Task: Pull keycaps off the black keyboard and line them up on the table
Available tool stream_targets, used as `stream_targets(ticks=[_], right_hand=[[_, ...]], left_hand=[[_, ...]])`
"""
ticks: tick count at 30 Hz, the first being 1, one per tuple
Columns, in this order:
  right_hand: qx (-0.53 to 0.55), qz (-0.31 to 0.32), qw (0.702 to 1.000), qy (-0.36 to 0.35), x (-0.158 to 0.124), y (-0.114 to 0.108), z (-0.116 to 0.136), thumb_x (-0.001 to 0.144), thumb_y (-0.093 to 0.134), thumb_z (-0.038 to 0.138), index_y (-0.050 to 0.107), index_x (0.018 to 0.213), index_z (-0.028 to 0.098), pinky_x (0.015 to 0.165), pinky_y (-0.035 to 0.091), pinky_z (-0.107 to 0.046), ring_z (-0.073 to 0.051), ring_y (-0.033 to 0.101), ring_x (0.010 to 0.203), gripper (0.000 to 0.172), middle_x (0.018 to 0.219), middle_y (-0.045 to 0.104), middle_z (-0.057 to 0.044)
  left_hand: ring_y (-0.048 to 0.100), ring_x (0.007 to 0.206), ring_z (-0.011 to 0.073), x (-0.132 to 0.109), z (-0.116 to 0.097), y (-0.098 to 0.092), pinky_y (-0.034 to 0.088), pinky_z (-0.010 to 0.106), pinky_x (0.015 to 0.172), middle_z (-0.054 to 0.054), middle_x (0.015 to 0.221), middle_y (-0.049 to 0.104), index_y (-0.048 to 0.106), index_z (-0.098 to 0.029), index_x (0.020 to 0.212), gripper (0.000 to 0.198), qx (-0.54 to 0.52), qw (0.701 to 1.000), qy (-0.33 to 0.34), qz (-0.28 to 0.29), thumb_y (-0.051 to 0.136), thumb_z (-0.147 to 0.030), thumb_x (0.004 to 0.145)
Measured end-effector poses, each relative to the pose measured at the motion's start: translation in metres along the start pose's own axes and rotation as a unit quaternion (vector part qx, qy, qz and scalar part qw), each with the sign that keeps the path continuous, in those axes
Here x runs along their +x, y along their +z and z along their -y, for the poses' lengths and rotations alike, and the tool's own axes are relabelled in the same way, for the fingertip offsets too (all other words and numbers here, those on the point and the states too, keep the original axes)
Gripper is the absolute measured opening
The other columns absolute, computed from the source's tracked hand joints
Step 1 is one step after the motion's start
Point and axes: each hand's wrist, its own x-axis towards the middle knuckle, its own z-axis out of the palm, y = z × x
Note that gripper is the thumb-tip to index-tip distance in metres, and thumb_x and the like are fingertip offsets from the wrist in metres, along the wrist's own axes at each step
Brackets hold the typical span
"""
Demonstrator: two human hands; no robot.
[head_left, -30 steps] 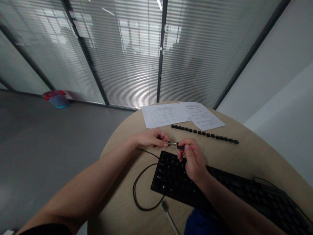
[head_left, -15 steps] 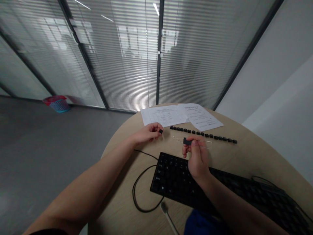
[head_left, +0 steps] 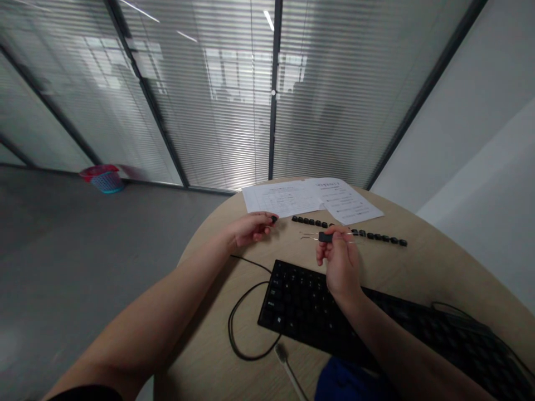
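My left hand (head_left: 252, 228) pinches a small black keycap (head_left: 273, 219) between thumb and fingers, just off the left end of a row of black keycaps (head_left: 385, 238) on the table. My right hand (head_left: 340, 259) is closed on the black handle of a wire tool (head_left: 325, 237), its thin wire prongs pointing left. That hand hovers over the upper edge of a black keyboard (head_left: 301, 301) and hides the middle of the keycap row. The keyboard lies slanted across the table, partly covered by my right forearm.
Two printed sheets (head_left: 279, 196) lie at the round table's (head_left: 426, 262) far edge. A black cable (head_left: 231, 334) loops left of the keyboard. Nearer are a brush (head_left: 288, 367) and a blue cloth-like thing (head_left: 346, 381). A red and blue basket (head_left: 107, 181) stands on the floor.
My left hand has turned slightly, raising the keycap a little. My right hand has shifted slightly right with the wire tool, now overlapping the keycap row. The camera view has moved slightly.
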Motion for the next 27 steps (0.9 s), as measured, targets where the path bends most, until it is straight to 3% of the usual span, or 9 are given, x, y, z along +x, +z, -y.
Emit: stream_targets(ticks=[6,9,12,19,23,27], right_hand=[[-0.02,0.005,1.0,-0.002,0.001,0.0,0.001,0.099,0.048,0.045,0.051,0.094,0.024,0.039,0.036,-0.02,-0.01,0.047,0.046,0.022,0.065,0.05,0.007],[-0.016,-0.007,1.0,0.01,0.002,-0.001,0.003,0.097,0.049,0.043,0.052,0.093,0.024,0.04,0.036,-0.02,-0.009,0.046,0.047,0.02,0.065,0.051,0.006],[-0.017,-0.006,1.0,0.012,0.002,-0.001,0.004,0.097,0.049,0.041,0.053,0.093,0.024,0.04,0.036,-0.02,-0.009,0.046,0.047,0.018,0.066,0.051,0.005],[-0.018,0.003,1.0,0.009,0.002,-0.003,0.001,0.099,0.048,0.042,0.052,0.093,0.025,0.04,0.036,-0.02,-0.01,0.046,0.048,0.019,0.065,0.05,0.006],[0.0,-0.006,1.0,0.013,0.003,-0.002,0.0,0.096,0.053,0.044,0.054,0.091,0.023,0.04,0.036,-0.02,-0.009,0.045,0.047,0.021,0.064,0.051,0.006],[0.003,-0.014,1.0,0.014,0.003,0.0,0.002,0.094,0.055,0.045,0.055,0.09,0.023,0.039,0.036,-0.019,-0.009,0.046,0.047,0.023,0.062,0.052,0.006]], left_hand=[[0.041,0.052,0.0059,0.002,0.003,0.001,0.017,0.02,0.042,0.0,0.07,0.054,0.068,-0.014,0.094,0.014,0.095,0.995,0.021,-0.035,0.072,-0.02,0.082],[0.038,0.05,0.0072,0.002,0.005,0.007,0.021,0.023,0.045,-0.003,0.063,0.048,0.069,-0.014,0.096,0.011,0.2,0.976,0.038,-0.081,0.065,-0.017,0.086],[0.037,0.05,0.0088,0.002,0.005,0.012,0.026,0.025,0.048,-0.004,0.062,0.045,0.067,-0.015,0.101,0.019,0.266,0.958,0.055,-0.092,0.058,-0.012,0.085],[0.044,0.056,0.0096,-0.003,0.005,0.014,0.033,0.023,0.051,-0.003,0.075,0.052,0.048,-0.02,0.093,0.028,0.278,0.954,0.1,-0.045,0.049,-0.004,0.071],[0.051,0.058,0.0091,-0.001,0.009,0.008,0.039,0.022,0.052,-0.001,0.087,0.063,0.041,-0.022,0.1,0.024,0.313,0.944,0.108,-0.012,0.053,-0.012,0.082],[0.053,0.054,0.0103,0.002,0.013,0.005,0.04,0.022,0.049,-0.003,0.076,0.063,0.042,-0.023,0.099,0.021,0.386,0.91,0.148,-0.032,0.06,-0.024,0.089]])
